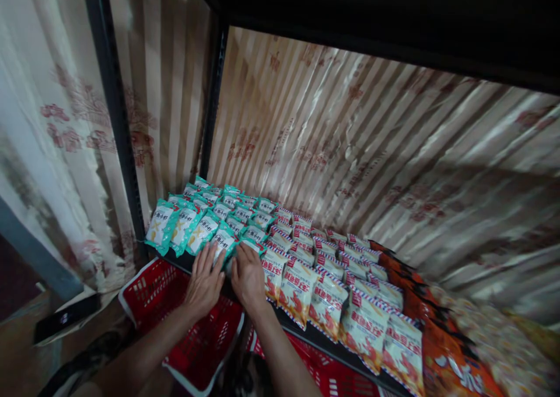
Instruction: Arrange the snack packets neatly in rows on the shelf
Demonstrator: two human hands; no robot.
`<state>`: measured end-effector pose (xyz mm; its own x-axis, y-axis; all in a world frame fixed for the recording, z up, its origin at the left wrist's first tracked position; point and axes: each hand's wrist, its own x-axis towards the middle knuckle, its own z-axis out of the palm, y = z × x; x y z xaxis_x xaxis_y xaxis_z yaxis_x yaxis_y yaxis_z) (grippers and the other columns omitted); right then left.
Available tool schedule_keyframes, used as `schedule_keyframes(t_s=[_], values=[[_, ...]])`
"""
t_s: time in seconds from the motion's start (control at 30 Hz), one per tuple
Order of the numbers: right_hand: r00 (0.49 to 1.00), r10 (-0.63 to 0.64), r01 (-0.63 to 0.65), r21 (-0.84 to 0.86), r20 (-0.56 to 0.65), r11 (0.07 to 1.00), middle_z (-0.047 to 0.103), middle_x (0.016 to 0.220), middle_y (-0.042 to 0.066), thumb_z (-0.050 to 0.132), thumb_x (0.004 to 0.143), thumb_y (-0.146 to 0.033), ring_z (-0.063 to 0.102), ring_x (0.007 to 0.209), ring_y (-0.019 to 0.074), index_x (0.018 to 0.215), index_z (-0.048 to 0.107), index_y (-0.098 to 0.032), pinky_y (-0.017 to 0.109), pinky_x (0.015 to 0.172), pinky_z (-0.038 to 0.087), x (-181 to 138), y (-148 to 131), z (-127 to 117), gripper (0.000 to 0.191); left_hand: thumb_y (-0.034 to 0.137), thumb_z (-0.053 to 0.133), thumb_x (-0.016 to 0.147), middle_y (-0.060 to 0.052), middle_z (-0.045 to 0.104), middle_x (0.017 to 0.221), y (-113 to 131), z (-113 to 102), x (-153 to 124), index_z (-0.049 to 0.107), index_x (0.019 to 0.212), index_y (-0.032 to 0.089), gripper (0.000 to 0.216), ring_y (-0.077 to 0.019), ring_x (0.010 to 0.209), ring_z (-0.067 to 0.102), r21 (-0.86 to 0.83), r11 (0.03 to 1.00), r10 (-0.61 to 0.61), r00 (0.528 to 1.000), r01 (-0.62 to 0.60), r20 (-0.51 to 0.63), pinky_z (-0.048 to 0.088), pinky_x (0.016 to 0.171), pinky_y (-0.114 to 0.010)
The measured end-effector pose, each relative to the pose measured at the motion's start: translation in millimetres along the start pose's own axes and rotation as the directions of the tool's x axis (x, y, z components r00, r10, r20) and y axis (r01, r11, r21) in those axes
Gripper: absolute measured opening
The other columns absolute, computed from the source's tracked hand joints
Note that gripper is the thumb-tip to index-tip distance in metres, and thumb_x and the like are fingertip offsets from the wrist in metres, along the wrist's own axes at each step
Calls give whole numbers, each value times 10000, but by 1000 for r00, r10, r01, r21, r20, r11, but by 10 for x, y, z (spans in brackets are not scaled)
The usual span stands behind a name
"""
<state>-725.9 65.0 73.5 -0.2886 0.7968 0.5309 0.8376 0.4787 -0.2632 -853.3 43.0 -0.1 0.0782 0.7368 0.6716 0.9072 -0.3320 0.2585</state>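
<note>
My left hand (203, 282) and my right hand (247, 275) lie side by side at the front edge of a dark shelf (306, 334), fingers stretched out over teal snack packets (199, 229). Both hands press flat on the front teal packet (227, 246), right where the teal rows meet the red-and-white snack packets (324, 295). The fingers are spread rather than gripping, and neither hand lifts anything. The teal packets lie in overlapping rows on the shelf's left part, with the red-and-white ones in rows to their right.
Orange bags (437, 333) fill the shelf further right. Red plastic baskets (192, 338) sit below the shelf front. A striped curtain (350, 128) backs the shelf, black uprights (114, 111) frame it, and a dark shelf board (394, 11) overhangs.
</note>
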Motion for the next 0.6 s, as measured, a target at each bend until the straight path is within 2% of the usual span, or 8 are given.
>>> schedule_keyframes(t_s=[0.17, 0.3, 0.43, 0.53, 0.6], values=[[997, -33, 31, 39, 65, 999, 576, 1255, 153, 446, 840, -156, 479, 1200, 233, 1186, 603, -82, 380, 1027, 400, -1, 55, -96, 387, 179, 388, 893, -146, 151, 1529, 102, 81, -11, 202, 1458, 164, 595, -308, 1407, 100, 26, 999, -46, 998, 47, -40, 283, 1074, -512], [999, -17, 16, 26, 32, 1000, 530, 1309, 164, 418, 850, -157, 441, 1238, 246, 1185, 603, -84, 418, 1041, 375, -83, 251, -267, 390, 209, 397, 898, -158, 109, 1534, 262, 43, -17, 178, 1463, 155, 608, -317, 1406, 95, 33, 997, -73, 994, 76, -83, 266, 1078, -524], [999, 52, -52, -20, -11, 998, 546, 1287, 172, 415, 861, -167, 411, 1261, 273, 1168, 617, -86, 465, 1049, 342, -126, 510, -408, 376, 202, 398, 893, -139, 149, 1531, 560, 13, 0, 292, 1430, 166, 548, -313, 1407, 100, 60, 998, 15, 999, -13, -30, 254, 1088, -523], [998, 37, -36, -19, 43, 999, 586, 1236, 168, 427, 856, -171, 428, 1245, 289, 1174, 617, -94, 484, 1039, 339, -88, 611, -416, 378, 189, 396, 882, -128, 242, 1508, 765, 88, 19, 360, 1395, 146, 516, -284, 1405, 133, 94, 992, 79, 996, -83, 41, 270, 1091, -490], [997, 2, -3, 11, 81, 1000, 601, 1220, 158, 427, 848, -158, 441, 1239, 283, 1186, 610, -105, 485, 1036, 341, -51, 630, -389, 388, 186, 404, 869, -140, 288, 1489, 835, 168, 28, 390, 1374, 110, 511, -273, 1401, 162, 117, 988, 99, 994, -104, 50, 274, 1094, -465]])
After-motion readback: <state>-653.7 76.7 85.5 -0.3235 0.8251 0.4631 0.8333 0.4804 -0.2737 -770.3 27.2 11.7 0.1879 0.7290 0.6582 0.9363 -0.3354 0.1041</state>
